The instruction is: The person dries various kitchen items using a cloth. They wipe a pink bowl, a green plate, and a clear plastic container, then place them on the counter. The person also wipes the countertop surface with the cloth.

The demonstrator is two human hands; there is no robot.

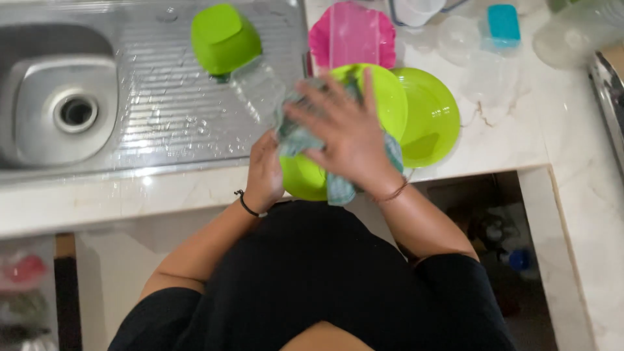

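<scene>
- Black sleeves and torso fill the near edge; both your forearms reach forward over the front edge of the marble counter [507, 140].
- Your left hand [265, 174], with a dark band at the wrist, has its fingers curled closed around the near end of a clear plastic container [257, 88], which is tilted over the counter's front edge.
- Your right hand [348, 133] lies with fingers spread open, palm pressing a grey-green cloth [338, 185] against the container; the cloth hangs below the wrist.
- Just behind the hands: two lime-green plates [429, 117], overlapping on the counter.
- Left: wet steel draining board [162, 97], sink basin [58, 107] toward the left edge.
- Far edge: lime-green bowl [224, 38] upturned on the board, pink container [351, 34], clear lidded tubs [484, 52].
</scene>
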